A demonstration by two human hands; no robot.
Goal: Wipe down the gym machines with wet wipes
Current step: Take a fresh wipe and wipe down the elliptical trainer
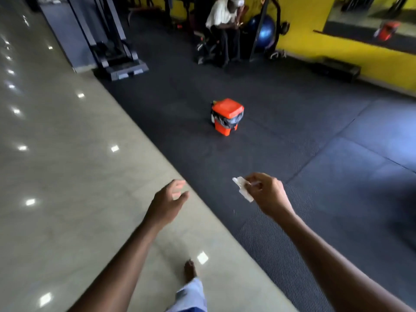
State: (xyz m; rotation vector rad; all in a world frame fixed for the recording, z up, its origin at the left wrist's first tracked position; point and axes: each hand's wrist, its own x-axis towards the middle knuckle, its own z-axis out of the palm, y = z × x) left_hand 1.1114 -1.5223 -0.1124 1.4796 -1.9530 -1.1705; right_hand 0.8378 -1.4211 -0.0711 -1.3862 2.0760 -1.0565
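Bare foot and pale trouser leg on shiny tile, nearest me. Both arms out toward the orange bin. Right hand pinches a crumpled white wet wipe between thumb and fingers, well short of the bin. Left hand holds nothing, fingers loosely spread. Bin stands on dark rubber matting, lid down, black liner showing. Beyond the bin: seated person, blue exercise ball, treadmill far left of it.
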